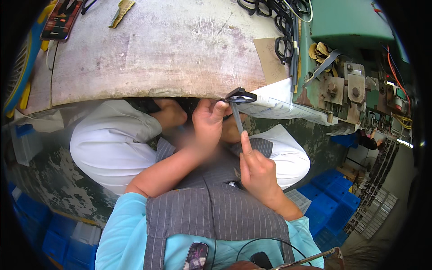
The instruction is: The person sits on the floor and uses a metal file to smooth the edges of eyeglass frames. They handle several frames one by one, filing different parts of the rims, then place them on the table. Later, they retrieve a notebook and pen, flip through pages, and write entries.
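— Where is the frame (240, 96) now?

— It is in my left hand (208, 122), just below the edge of the surface (153, 49), over my lap. My left fingers (219, 107) are closed on its front part, thumb and forefinger pinching it. The front is black and lies almost flat, toward the machine (342, 67) on my right.

— And its arm (237, 118)?

— The arm hangs from the front and points down, toward my body. This is the long axis: from the front down to my right hand (258, 171).

— What does the right hand do?

— My right forefinger (246, 143) is stretched up and touches the lower end of the arm. The other right fingers are curled; I cannot tell if they hold something small.

— Which hand is nearer?

— The left one grips it; the right one only touches the tip from below. More black frames (279, 27) lie on the surface, well apart.
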The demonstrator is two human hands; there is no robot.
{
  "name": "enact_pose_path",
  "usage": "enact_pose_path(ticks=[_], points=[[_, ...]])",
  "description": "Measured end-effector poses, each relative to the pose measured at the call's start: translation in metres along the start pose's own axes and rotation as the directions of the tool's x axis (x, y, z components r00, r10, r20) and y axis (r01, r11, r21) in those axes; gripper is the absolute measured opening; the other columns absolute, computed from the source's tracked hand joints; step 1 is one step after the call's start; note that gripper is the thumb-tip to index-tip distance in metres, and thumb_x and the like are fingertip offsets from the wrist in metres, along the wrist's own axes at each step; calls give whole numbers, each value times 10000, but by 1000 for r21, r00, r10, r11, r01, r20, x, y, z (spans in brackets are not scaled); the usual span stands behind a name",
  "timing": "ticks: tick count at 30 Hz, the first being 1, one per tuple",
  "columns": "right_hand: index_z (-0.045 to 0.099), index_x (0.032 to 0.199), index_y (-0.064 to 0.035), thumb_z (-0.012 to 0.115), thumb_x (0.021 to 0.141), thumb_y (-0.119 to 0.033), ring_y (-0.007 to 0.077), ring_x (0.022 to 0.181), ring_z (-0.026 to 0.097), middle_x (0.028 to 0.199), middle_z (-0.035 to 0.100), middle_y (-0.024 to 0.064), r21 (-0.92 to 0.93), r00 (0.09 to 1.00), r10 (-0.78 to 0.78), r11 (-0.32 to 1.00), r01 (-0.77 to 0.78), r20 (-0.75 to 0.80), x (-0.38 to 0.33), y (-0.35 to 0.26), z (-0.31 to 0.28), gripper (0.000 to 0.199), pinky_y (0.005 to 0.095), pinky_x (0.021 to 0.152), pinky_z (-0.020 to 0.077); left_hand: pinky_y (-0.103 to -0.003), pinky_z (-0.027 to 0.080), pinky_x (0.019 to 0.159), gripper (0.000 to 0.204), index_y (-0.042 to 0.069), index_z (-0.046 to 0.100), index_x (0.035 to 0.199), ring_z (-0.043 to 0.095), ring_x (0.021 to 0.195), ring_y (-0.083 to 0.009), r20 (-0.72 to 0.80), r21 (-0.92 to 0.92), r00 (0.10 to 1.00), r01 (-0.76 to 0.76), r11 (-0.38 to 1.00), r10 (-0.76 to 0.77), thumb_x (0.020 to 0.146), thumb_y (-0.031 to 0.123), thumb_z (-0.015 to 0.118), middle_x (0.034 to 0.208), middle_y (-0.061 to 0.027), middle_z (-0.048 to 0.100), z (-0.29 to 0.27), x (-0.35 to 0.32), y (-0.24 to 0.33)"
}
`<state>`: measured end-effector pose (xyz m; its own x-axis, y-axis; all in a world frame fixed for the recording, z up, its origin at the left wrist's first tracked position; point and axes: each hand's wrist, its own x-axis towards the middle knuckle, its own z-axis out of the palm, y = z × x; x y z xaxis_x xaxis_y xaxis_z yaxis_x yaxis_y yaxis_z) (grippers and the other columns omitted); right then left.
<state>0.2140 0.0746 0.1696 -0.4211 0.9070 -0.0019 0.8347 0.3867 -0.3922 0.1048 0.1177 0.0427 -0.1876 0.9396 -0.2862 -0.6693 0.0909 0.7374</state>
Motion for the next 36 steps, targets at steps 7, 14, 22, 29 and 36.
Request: enact_pose_path(ticks=[7, 14, 22, 29, 36], points=[[468, 1390, -34, 621, 793, -23, 274, 466, 539, 636, 527, 108, -52, 995, 100, 994, -100, 14, 7, 1, 0, 617, 375, 456, 459, -318, 548, 779, 367, 12, 564, 1034, 634, 854, -145, 19, -11, 1000, -14, 1000, 14, 926, 356, 634, 975, -59, 643, 1, 0, 1], [454, 1391, -25, 605, 807, -13, 291, 500, 559, 640, 533, 117, -69, 995, 91, 994, -88, 45, 9, 5, 2, 603, 382, 468, 468, -321, 555, 770, 333, 18, 568, 1021, 634, 843, -141, -5, -17, 999, 42, 999, -42, 923, 327, 644, 963, -65, 645, 2, 1, 1], [470, 1386, -30, 614, 808, -4, 282, 482, 546, 613, 514, 108, 96, 994, -44, 994, 54, -95, 5, -2, 2, 597, 386, 468, 462, -327, 557, 777, 347, 17, 569, 1045, 639, 852, -143, -12, -65, 1000, -8, 998, 8, 922, 332, 645, 961, -61, 649, 4, 0, 1], [456, 1397, -41, 613, 814, -34, 278, 493, 553, 656, 546, 113, -42, 996, 88, 995, -89, -31, 5, 9, 8, 604, 392, 475, 475, -328, 561, 767, 353, 8, 575, 1007, 641, 843, -147, -11, -28, 1000, 3, 1000, -4, 917, 340, 650, 955, -71, 650, 4, 1, 4], [460, 1393, -21, 621, 797, -8, 272, 505, 549, 630, 525, 106, -65, 998, 66, 996, -67, -15, 16, 1, 6, 618, 378, 478, 458, -327, 561, 772, 362, 8, 568, 1004, 642, 843, -149, -7, -21, 1000, 17, 1000, -17, 915, 350, 649, 955, -76, 653, 3, 0, 3]])
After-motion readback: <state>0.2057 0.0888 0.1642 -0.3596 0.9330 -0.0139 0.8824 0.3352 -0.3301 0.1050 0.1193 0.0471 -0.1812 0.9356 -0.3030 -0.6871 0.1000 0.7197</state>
